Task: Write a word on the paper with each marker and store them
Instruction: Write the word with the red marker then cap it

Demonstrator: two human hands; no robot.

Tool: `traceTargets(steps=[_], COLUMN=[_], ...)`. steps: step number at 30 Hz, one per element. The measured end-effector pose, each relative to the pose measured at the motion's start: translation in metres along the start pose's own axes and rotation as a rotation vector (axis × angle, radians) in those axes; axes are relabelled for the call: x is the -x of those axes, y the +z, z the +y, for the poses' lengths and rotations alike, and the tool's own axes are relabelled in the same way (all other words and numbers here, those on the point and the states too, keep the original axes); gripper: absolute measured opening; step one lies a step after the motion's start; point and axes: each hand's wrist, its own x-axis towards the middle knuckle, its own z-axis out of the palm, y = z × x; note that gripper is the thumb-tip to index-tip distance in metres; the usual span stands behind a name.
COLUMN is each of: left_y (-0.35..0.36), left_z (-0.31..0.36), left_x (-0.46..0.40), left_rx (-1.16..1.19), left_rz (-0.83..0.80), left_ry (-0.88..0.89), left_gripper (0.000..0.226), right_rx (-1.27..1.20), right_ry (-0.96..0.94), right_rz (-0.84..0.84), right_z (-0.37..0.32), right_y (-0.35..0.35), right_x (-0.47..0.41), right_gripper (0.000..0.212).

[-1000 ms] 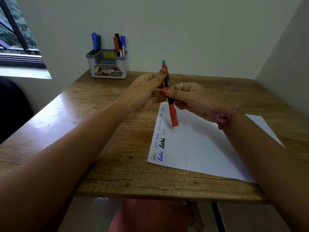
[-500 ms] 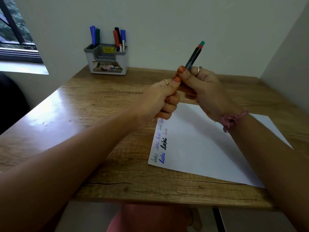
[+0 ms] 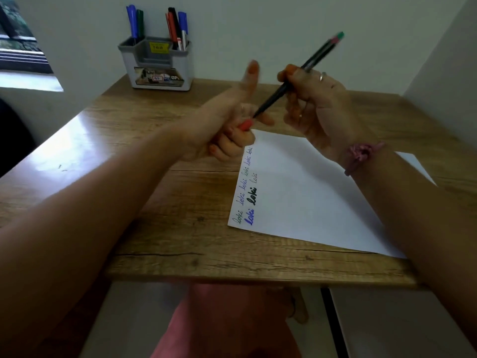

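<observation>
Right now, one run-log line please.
right hand: holds uncapped marker | left hand: grips red cap | paper: untouched

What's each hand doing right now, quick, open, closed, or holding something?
Left hand: curled around the red cap, thumb sticking up.
Right hand: pinching the uncapped black pen, tip pointing toward the cap.

Soft, even daylight, fairly bright, likely from window [image 3: 18, 42] far left of desk [image 3: 165, 197]. Pale glare sheen on desk's left part, nearest window. Faint shadows under forearms on desk. Left hand [image 3: 232, 120] motion-blurred, thumb smeared; right hand [image 3: 315, 107] slightly soft. Wide-angle bend: desk edges bow, walls lean outward. Lower frame below desk dim, unfocused.
</observation>
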Motion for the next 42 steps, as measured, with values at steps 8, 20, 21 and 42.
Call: traceTargets(steps=[8, 20, 21, 42], left_y=[-0.042, -0.035, -0.036, -0.05], left_z=[-0.014, -0.013, -0.014, -0.033], left_x=[-0.005, -0.012, -0.013, -0.027], left_rx=[-0.144, -0.977, -0.993, -1.028], left_rz=[0.316, 0.099, 0.083, 0.262], left_ry=[0.01, -0.061, -0.061, -0.067], left_gripper=[0.077, 0.051, 0.054, 0.087], right_rx=[0.127, 0.358, 0.368, 0.575], right_ry=[0.074, 0.251, 0.218, -0.008], right_rz=[-0.027, -0.549, -0.544, -0.513], right_z=[0.013, 0.026, 0.03, 0.04], right_y=[-0.013, -0.018, -0.018, -0.011], right_x=[-0.006, -0.011, -0.01, 0.0], right_gripper=[0.02, 0.018, 0.017, 0.008])
